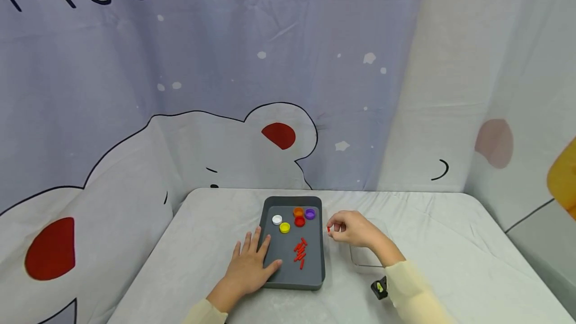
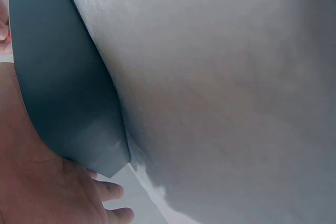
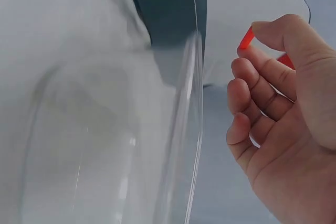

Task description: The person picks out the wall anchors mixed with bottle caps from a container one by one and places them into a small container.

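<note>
Between thumb and index finger, my right hand (image 1: 355, 229) pinches a small red stick (image 3: 247, 38), just off the grey tray's right side. The other fingers of that hand are loosely bent. My left hand (image 1: 247, 269) rests with spread fingers over the left rim of the tray (image 1: 292, 279); the left wrist view shows its palm beside the tray wall. Several red sticks (image 1: 300, 250) lie loose in the tray's near half. Farther back in it sit small round pieces: white (image 1: 277, 220), yellow (image 1: 285, 227), orange (image 1: 298, 211), red (image 1: 299, 221) and purple (image 1: 310, 214).
A clear plastic container (image 1: 366, 259) stands right of the tray, partly hidden under my right forearm. A small black device (image 1: 379, 288) shows by the right sleeve. The table has a white cloth (image 1: 450, 264), with a printed curtain (image 1: 342, 89) hanging behind it.
</note>
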The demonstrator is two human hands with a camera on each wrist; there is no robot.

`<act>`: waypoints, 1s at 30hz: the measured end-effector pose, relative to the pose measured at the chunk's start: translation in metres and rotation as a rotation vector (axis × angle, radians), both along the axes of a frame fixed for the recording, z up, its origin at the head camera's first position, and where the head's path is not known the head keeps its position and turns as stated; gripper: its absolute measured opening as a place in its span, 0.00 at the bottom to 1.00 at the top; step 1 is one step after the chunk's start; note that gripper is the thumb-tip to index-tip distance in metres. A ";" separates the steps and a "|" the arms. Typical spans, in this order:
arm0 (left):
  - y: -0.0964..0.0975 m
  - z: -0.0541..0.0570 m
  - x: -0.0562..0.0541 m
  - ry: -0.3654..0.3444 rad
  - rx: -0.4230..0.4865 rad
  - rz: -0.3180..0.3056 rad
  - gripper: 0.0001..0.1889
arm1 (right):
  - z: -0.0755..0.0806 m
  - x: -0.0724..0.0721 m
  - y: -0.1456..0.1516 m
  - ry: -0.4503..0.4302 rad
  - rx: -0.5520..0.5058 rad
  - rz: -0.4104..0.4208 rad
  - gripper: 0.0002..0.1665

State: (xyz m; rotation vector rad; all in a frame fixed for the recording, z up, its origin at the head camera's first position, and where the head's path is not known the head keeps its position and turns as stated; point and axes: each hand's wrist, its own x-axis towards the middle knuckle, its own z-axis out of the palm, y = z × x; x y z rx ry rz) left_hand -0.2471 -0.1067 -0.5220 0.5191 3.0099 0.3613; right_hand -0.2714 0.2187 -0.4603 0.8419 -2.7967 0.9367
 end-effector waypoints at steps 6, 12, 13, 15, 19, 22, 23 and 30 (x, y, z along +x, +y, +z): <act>-0.001 -0.004 -0.001 0.008 -0.007 0.004 0.43 | 0.000 0.006 0.024 -0.011 -0.017 -0.030 0.05; -0.001 -0.003 0.000 0.015 -0.002 0.003 0.43 | -0.002 0.010 0.045 -0.022 -0.026 -0.065 0.07; 0.000 -0.003 0.000 0.014 -0.003 0.002 0.43 | -0.003 0.010 0.048 -0.023 -0.027 -0.071 0.08; 0.000 -0.003 0.000 0.014 0.005 0.000 0.43 | -0.004 0.011 0.054 -0.032 -0.026 -0.082 0.09; 0.000 -0.005 0.000 0.013 -0.007 0.010 0.43 | -0.005 0.012 0.062 -0.044 -0.021 -0.097 0.10; 0.000 -0.005 0.000 0.012 -0.009 0.014 0.43 | -0.006 0.014 0.066 -0.031 -0.016 -0.097 0.10; 0.000 -0.005 0.000 0.010 -0.007 0.013 0.43 | -0.006 0.014 0.068 -0.026 -0.014 -0.100 0.10; 0.000 0.002 0.002 -0.006 0.013 0.001 0.42 | -0.009 0.014 0.073 -0.050 -0.004 -0.126 0.11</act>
